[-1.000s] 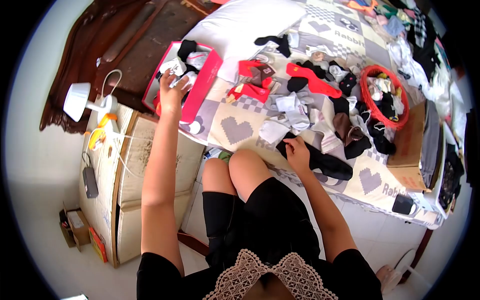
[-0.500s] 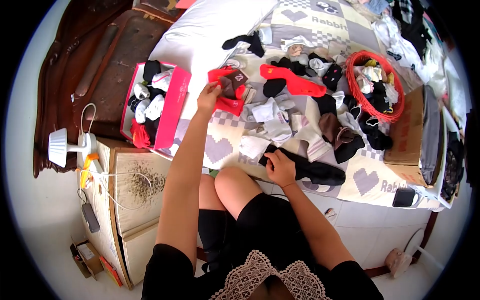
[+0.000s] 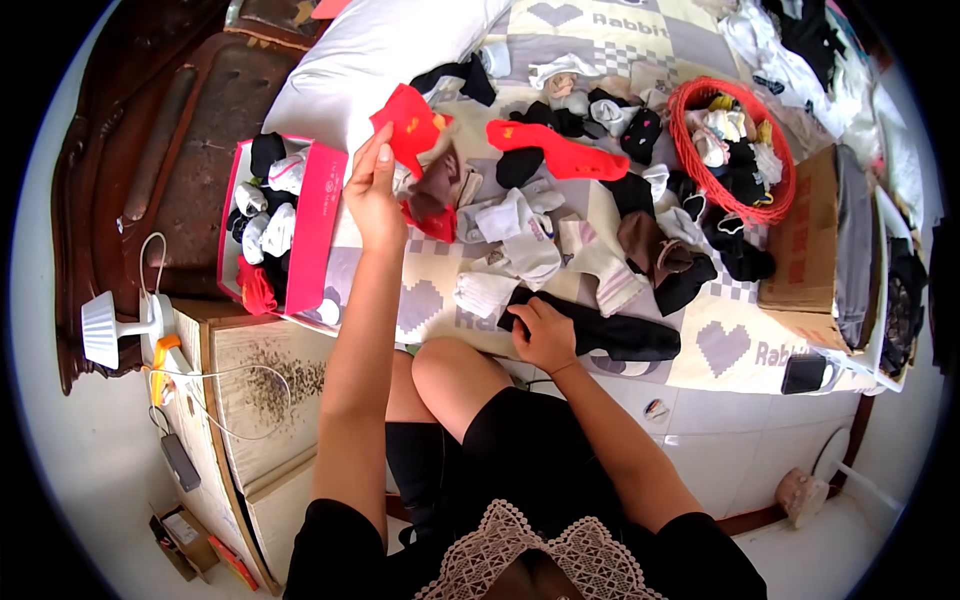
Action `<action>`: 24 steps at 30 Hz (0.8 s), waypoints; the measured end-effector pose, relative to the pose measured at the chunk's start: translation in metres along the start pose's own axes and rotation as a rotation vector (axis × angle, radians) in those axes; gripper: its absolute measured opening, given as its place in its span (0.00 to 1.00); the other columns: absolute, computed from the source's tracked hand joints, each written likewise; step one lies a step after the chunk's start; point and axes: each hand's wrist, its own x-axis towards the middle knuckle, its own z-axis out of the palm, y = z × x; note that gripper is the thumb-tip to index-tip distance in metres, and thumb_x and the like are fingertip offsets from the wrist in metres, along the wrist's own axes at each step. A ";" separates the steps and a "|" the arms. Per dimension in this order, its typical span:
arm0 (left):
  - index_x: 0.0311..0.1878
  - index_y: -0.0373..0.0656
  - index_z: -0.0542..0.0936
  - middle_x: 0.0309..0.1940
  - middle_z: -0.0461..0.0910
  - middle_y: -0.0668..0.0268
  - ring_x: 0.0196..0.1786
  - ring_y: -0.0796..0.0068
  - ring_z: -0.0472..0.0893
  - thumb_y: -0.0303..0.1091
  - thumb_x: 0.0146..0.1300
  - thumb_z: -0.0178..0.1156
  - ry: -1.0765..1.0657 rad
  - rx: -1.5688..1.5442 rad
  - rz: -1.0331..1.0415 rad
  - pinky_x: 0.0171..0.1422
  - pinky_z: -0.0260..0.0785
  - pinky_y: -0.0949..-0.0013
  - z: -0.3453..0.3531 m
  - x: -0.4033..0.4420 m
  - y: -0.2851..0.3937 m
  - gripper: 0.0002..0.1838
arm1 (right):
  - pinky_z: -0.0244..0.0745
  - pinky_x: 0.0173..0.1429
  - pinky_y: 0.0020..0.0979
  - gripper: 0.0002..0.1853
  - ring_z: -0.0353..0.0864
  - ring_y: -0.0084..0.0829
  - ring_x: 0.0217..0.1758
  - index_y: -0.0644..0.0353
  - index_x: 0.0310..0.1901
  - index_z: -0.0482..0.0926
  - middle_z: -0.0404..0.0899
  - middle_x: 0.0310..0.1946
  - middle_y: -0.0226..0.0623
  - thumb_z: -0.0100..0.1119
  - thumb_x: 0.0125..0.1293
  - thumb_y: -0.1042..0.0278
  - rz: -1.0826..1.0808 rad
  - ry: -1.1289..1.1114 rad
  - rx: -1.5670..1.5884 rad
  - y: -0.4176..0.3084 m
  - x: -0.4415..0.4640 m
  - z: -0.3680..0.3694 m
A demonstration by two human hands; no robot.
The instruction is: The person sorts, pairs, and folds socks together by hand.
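Note:
My left hand [image 3: 375, 200] pinches a red sock [image 3: 410, 125] and holds it up off the bed. Below it lie a brown sock [image 3: 435, 186] and another red piece [image 3: 436, 222]. My right hand [image 3: 546, 336] is closed at the left end of a long black sock [image 3: 635, 338] stretched along the bed's near edge; its fingertips are partly hidden. Beside that hand are a white sock [image 3: 488, 293] and a whitish striped sock [image 3: 600, 262]. A long red sock [image 3: 560, 152] lies flat farther back.
At the left, a pink box [image 3: 316, 230] holds several rolled socks. A red basket [image 3: 780, 205] of socks stands at the right, near a cardboard box [image 3: 800, 245]. More loose socks cover the patterned bed. A phone-like dark object [image 3: 803, 374] rests at its near edge.
My left hand has lifted a red sock up from the pile, uncovering more of the brown one. My right hand stays at the black sock. The whole view has shifted slightly.

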 end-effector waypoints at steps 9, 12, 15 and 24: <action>0.66 0.37 0.66 0.64 0.67 0.59 0.64 0.65 0.69 0.21 0.63 0.54 0.109 -0.368 -0.283 0.68 0.64 0.59 -0.056 -0.078 0.047 0.26 | 0.71 0.38 0.30 0.07 0.76 0.35 0.38 0.60 0.34 0.81 0.76 0.34 0.36 0.58 0.53 0.78 0.125 0.406 0.146 0.032 0.096 -0.044; 0.70 0.37 0.59 0.67 0.64 0.58 0.68 0.64 0.65 0.17 0.61 0.52 0.118 -0.455 -0.290 0.73 0.57 0.58 -0.060 -0.105 0.072 0.32 | 0.63 0.62 0.48 0.12 0.65 0.41 0.64 0.53 0.37 0.84 0.69 0.58 0.39 0.60 0.49 0.74 0.053 0.198 -0.482 0.060 0.131 -0.063; 0.71 0.39 0.56 0.67 0.64 0.59 0.68 0.65 0.66 0.20 0.60 0.53 0.128 -0.456 -0.242 0.73 0.56 0.58 -0.059 -0.124 0.096 0.35 | 0.53 0.69 0.52 0.14 0.61 0.42 0.69 0.54 0.41 0.83 0.70 0.59 0.36 0.61 0.50 0.72 0.176 0.000 -0.693 0.079 0.151 -0.070; 0.73 0.45 0.53 0.69 0.61 0.57 0.69 0.61 0.65 0.21 0.58 0.56 0.054 -0.615 -0.315 0.73 0.55 0.55 -0.064 -0.168 0.130 0.40 | 0.73 0.40 0.26 0.19 0.77 0.33 0.34 0.62 0.47 0.79 0.75 0.36 0.38 0.54 0.52 0.83 0.007 0.333 0.177 -0.043 0.129 -0.108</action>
